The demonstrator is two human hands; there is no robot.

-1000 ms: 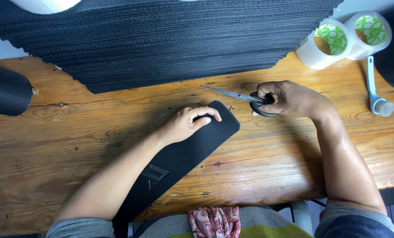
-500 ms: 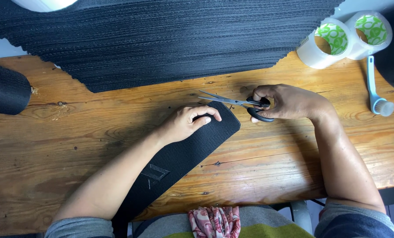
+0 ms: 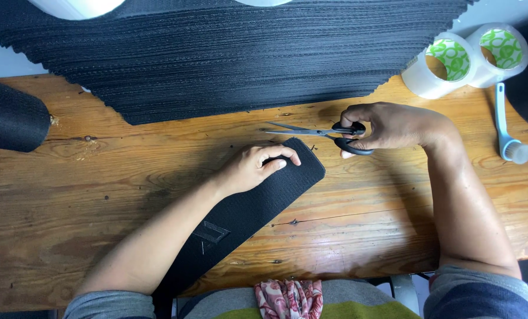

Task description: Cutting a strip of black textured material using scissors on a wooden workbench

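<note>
While the soft black fabric strip (image 3: 240, 215) is being pinned at centre frame by the left hand (image 3: 253, 168), black-handled scissors (image 3: 323, 134) are being gripped closed by the right hand (image 3: 388, 126); limp, light material, probably best being held near its rounded end.

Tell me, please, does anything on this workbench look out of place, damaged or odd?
Nothing stands out. The left hand rests on a flat black strip, the right hand holds scissors, and the tape rolls and brush lie tidily on the wooden table.

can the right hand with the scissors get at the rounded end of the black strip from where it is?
Probably yes. The right hand holds the scissors just beyond the strip's rounded end, bare table between. The left hand presses on that end, so its fingers sit close.
</note>
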